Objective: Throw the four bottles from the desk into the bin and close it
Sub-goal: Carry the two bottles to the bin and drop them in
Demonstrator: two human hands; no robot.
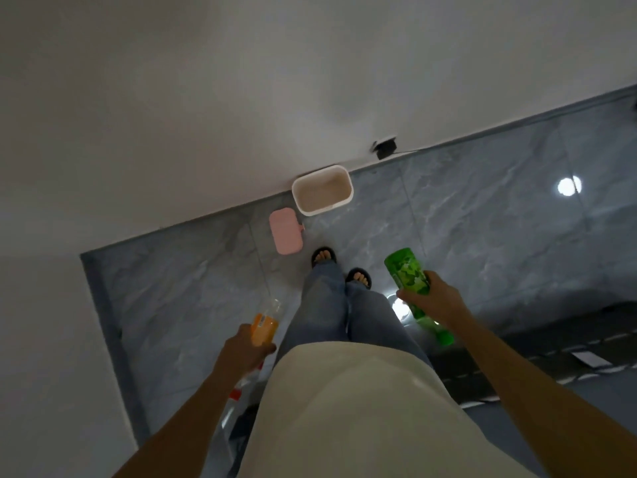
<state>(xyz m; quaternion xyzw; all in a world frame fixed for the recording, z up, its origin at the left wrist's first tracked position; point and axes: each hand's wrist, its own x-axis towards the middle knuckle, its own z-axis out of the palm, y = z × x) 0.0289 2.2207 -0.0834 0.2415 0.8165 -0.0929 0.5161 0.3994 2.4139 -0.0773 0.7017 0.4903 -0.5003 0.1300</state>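
An open white bin (349,196) stands on the floor against the wall, ahead of my feet. Its pink lid (285,230) lies flat on the tiles just left of it. My left hand (245,350) grips a clear bottle with an orange label (264,327), base pointing forward. A second bottle with a red cap (234,395) shows below that hand, partly hidden by my arm. My right hand (432,296) holds a green bottle (410,274) around its middle, base forward and cap toward me. Both hands hover well short of the bin.
The grey marble floor (482,219) reflects ceiling lights. A white wall runs along the left and far sides. A black plug (386,148) with a cable sits at the skirting right of the bin. A dark striped rug (551,357) lies at the right.
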